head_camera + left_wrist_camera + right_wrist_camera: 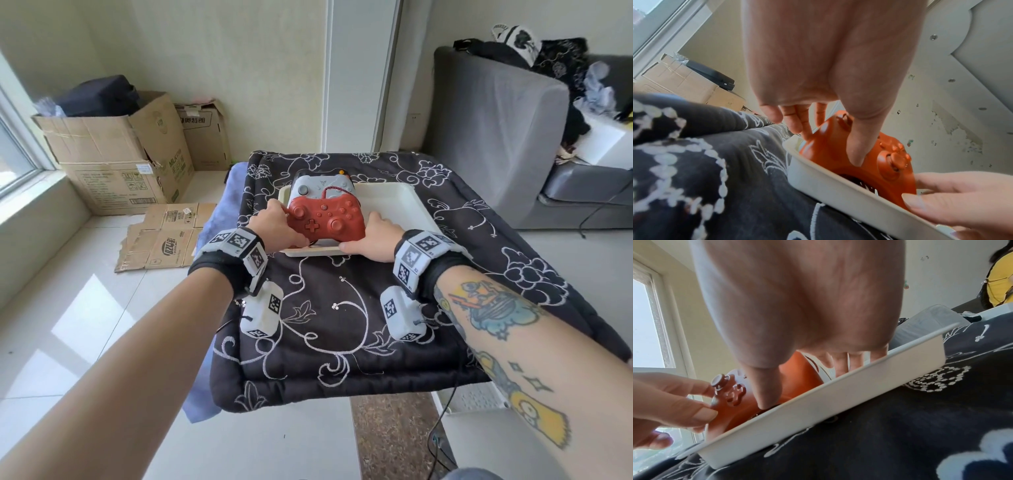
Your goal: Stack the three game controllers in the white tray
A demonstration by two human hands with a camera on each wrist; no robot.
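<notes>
Table top: a black quilt with white flowers point(342, 308) covers it.
Room: pale floor tiles, brown cardboard boxes point(113, 157) by the window on the left, a grey sofa point(496, 137) on the right.
Red controller point(325, 219): lies flat with its buttons up. Its long side runs left to right, and its two handles point toward the person.
Where it is: in the near left part of the white tray point(394, 202), on top of the grey controller point(322, 186).
Tray holds: the red one, the grey one under it, and a dark controller point(342, 172) peeking out at the far edge.
Left hand point(277, 226): fingers and thumb hold the left end of the red controller.
Right hand point(373, 240): thumb and fingers hold the right handle, close to the tray's near rim.
</notes>
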